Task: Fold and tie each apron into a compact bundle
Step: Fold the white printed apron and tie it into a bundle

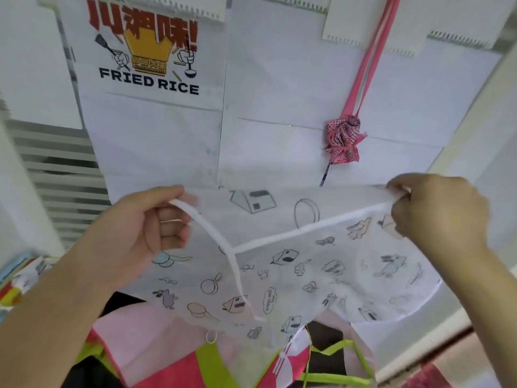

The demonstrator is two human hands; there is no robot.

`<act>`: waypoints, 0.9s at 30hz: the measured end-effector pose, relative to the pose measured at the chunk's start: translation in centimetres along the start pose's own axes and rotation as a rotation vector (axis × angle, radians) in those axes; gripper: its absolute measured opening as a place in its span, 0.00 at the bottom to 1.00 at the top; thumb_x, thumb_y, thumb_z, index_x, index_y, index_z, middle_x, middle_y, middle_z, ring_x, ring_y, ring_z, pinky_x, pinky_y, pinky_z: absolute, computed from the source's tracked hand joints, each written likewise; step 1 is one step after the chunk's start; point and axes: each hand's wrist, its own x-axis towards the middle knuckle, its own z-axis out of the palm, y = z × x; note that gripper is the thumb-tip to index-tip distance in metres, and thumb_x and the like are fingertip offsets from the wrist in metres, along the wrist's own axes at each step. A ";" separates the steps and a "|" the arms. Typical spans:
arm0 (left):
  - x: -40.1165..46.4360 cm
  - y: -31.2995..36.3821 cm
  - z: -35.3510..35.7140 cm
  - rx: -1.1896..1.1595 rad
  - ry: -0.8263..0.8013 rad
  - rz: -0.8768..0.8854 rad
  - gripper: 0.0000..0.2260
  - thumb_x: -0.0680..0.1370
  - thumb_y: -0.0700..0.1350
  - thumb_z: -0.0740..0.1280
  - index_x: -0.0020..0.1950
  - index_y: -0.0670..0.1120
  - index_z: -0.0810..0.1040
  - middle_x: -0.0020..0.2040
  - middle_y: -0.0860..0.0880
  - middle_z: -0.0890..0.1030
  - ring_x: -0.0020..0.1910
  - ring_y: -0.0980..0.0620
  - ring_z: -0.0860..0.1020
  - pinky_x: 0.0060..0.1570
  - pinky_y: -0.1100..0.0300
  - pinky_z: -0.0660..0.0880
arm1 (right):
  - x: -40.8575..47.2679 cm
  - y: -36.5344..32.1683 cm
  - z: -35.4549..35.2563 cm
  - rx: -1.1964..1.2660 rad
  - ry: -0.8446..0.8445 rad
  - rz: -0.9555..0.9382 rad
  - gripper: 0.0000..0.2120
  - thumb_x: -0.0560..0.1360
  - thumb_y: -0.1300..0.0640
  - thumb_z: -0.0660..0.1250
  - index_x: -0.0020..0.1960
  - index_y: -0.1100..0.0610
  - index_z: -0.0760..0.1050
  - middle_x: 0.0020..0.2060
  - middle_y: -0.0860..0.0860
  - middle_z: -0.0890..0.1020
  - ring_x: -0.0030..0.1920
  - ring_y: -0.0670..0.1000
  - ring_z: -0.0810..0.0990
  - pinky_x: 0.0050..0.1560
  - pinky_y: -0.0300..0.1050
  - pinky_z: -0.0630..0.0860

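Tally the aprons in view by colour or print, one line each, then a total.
White apron with cartoon doodles, held up by the left hand and right hand: 1
White apron printed FRIED RICE, spread flat: 1
Plain white apron, spread flat beside it: 1
Pink checked apron tied in a bundle: 1
Pink apron with lime-green trim, below: 1
Total: 5

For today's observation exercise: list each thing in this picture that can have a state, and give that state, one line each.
Left hand: curled round the white strap.
Right hand: pinches the apron's top edge.
Printed apron: unfolded, held up and spread between both hands.
White strap: untied, hanging loose.
Pink checked bundle: bunched and tied, pink straps trailing.
Pink and green aprons: lying unfolded below.
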 end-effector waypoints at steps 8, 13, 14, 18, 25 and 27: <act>-0.9 5.4 8.8 -0.279 -0.258 0.193 0.18 0.87 0.49 0.55 0.62 0.44 0.82 0.59 0.48 0.87 0.55 0.47 0.86 0.47 0.55 0.84 | 5.6 -5.0 1.0 0.751 -0.434 -0.026 0.50 0.80 0.55 0.71 0.84 0.42 0.36 0.82 0.44 0.55 0.80 0.51 0.63 0.78 0.54 0.62; 1.1 4.8 9.5 -0.370 -0.146 0.238 0.20 0.89 0.51 0.52 0.76 0.46 0.72 0.67 0.48 0.83 0.64 0.42 0.83 0.63 0.47 0.80 | -9.2 -9.6 5.5 0.915 -0.239 -0.159 0.45 0.76 0.60 0.72 0.83 0.48 0.48 0.78 0.46 0.59 0.79 0.48 0.61 0.78 0.53 0.64; 1.3 4.5 9.4 -0.378 -0.134 0.238 0.20 0.89 0.52 0.52 0.77 0.47 0.72 0.67 0.48 0.83 0.65 0.42 0.82 0.63 0.47 0.80 | -13.0 -11.3 5.8 0.924 -0.310 -0.168 0.46 0.74 0.53 0.73 0.82 0.45 0.47 0.77 0.46 0.58 0.79 0.47 0.60 0.78 0.53 0.65; 1.4 3.3 10.2 -0.382 -0.146 0.227 0.19 0.89 0.51 0.51 0.77 0.48 0.70 0.68 0.47 0.82 0.65 0.41 0.82 0.64 0.46 0.80 | -20.0 -17.5 9.8 0.773 -0.597 -0.036 0.58 0.66 0.26 0.67 0.80 0.41 0.33 0.80 0.40 0.43 0.82 0.47 0.43 0.82 0.55 0.51; 1.7 3.7 10.2 -0.277 -0.095 0.262 0.19 0.89 0.51 0.52 0.75 0.47 0.74 0.65 0.47 0.84 0.62 0.41 0.84 0.63 0.46 0.80 | -12.1 -18.0 14.5 0.668 -0.276 -0.025 0.09 0.82 0.56 0.64 0.44 0.48 0.68 0.39 0.42 0.73 0.40 0.50 0.72 0.41 0.47 0.68; 2.6 4.7 8.4 -0.188 -0.002 0.317 0.18 0.88 0.52 0.56 0.74 0.48 0.74 0.63 0.48 0.85 0.60 0.43 0.85 0.63 0.47 0.79 | -11.0 -16.2 14.1 0.741 -0.364 -0.039 0.13 0.83 0.56 0.62 0.41 0.49 0.65 0.33 0.44 0.71 0.35 0.49 0.71 0.36 0.47 0.69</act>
